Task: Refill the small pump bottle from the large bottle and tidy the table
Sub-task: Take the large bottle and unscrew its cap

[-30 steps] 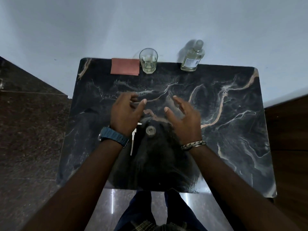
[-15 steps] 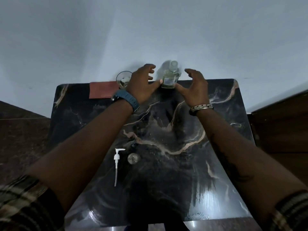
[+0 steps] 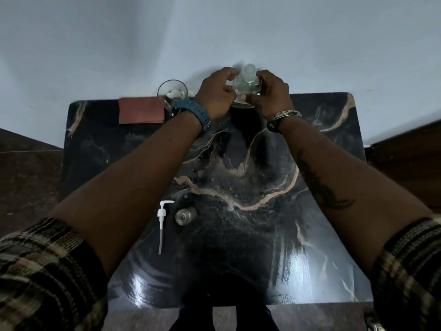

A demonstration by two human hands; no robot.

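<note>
Head camera, looking down: my left hand (image 3: 216, 94) and right hand (image 3: 270, 94) are both closed around the large bottle (image 3: 245, 89) at the far edge of the desk (image 3: 310, 235), against the wall, its cap on. The small pump bottle (image 3: 185, 215) stands open near me, well apart from my hands, with its white pump (image 3: 163, 219) lying flat just beside it. A glass (image 3: 172, 94) sits close to my left wrist, next to a red cloth (image 3: 141, 110). I think drawing the bottle back could catch that glass with my forearm and tip it, and the light, open small bottle would topple easily if I pour carelessly
</note>
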